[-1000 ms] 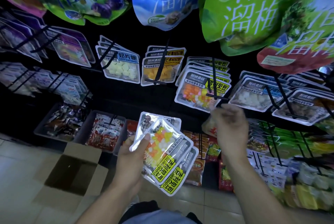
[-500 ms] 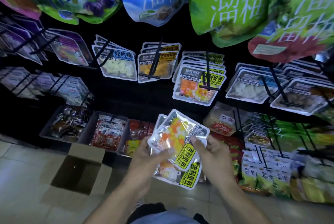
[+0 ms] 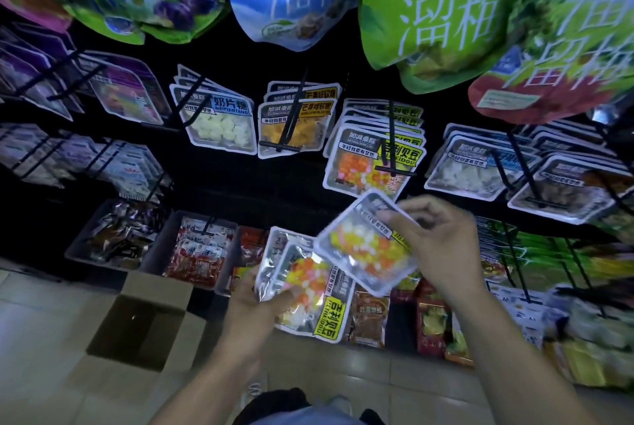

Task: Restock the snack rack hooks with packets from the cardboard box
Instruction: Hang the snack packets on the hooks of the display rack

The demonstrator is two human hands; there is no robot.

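Since the frame half a second earlier, the right hand (image 3: 442, 246) had drawn one jelly-bean packet (image 3: 368, 246) off the stack and lifted it up and to the right, toward the rack, while the left hand (image 3: 260, 301) had stayed low with the remaining packets (image 3: 308, 290). The right hand's fingers and thumb were pinched on the lifted packet's upper right edge, the packet tilted and its hang-hole end pointing roughly toward the target hook (image 3: 394, 167). That hook already carried several matching packets (image 3: 370, 164), the lifted one lying just below them and not yet threaded on. The left hand gripped the lower stack, thumb across the front and fingers curled behind; at least two packets showed there, though the exact count could not be told. The cardboard box (image 3: 147, 325) stood open on the floor at lower left, its interior dark, so whether any stock remained inside could not be judged. The task appeared to be in progress: the hook was partly filled, one packet was on its way to it, and those in the left hand remained to be hung.
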